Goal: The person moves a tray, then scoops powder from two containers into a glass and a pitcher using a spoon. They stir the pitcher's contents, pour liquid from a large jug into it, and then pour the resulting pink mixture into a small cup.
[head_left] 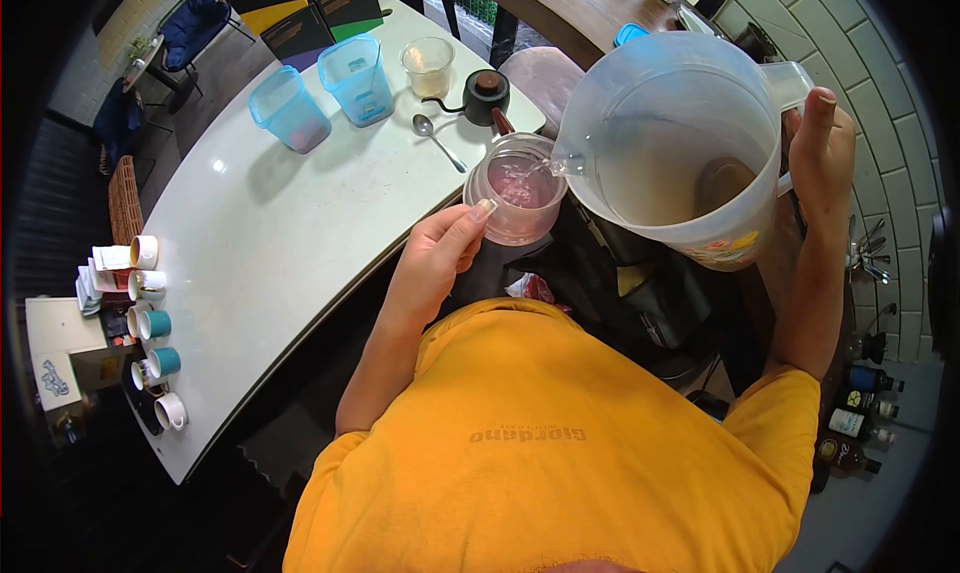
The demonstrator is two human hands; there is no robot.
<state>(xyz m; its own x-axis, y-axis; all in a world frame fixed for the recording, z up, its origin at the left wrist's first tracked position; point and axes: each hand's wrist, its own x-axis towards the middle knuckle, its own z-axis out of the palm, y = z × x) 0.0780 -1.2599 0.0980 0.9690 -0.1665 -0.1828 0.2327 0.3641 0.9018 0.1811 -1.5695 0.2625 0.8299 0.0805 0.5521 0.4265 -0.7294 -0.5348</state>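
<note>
My right hand [822, 158] is closed round the handle of a large translucent plastic pitcher [640, 103], which is tilted to the left. Clear liquid runs from its spout into a clear cup [522, 223] with pinkish liquid inside. My left hand [440, 248] pinches this cup at its near left side, thumb on top. The cup is at the right edge of the white table [300, 243]. Close by on the table are a metal spoon [437, 141] and a small black gooseneck kettle [486, 97].
Two blue translucent containers [357, 78] and a clear plastic cup [428, 65] stand toward the back of the table. Several mugs [145, 251] line its far left end. Dark boxes [315, 23] sit at the back. Bottles [850, 423] are on the right.
</note>
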